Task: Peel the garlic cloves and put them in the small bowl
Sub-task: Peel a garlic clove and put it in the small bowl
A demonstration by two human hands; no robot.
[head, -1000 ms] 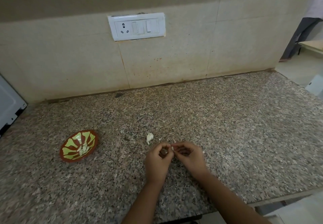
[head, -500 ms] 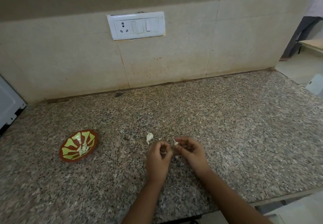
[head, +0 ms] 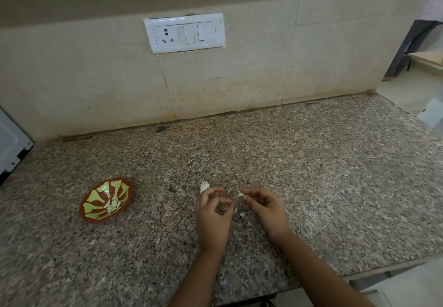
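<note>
My left hand [head: 212, 213] hovers over the granite counter [head: 311, 175] with thumb and fingers curled round a garlic clove [head: 236, 210], of which only a small white tip shows. Just right of it, my right hand [head: 265, 208] pinches a small white scrap of garlic skin [head: 240, 195] between thumb and fingertip. The hands are a short gap apart. Another whitish garlic piece [head: 204, 186] lies on the counter just beyond my left hand. The small red-and-green bowl [head: 96, 218] sits to the left with several peeled cloves [head: 112, 205] inside.
A small white bit [head: 242, 215] lies on the counter between my hands. A white appliance [head: 10, 148] stands at the far left edge. A tiled wall with a switch plate [head: 184, 33] runs behind. The counter's front edge [head: 383, 268] is close on the right.
My hands have drawn apart. The right hand has pulled away to the right with a scrap of skin, while the left has stayed in place.
</note>
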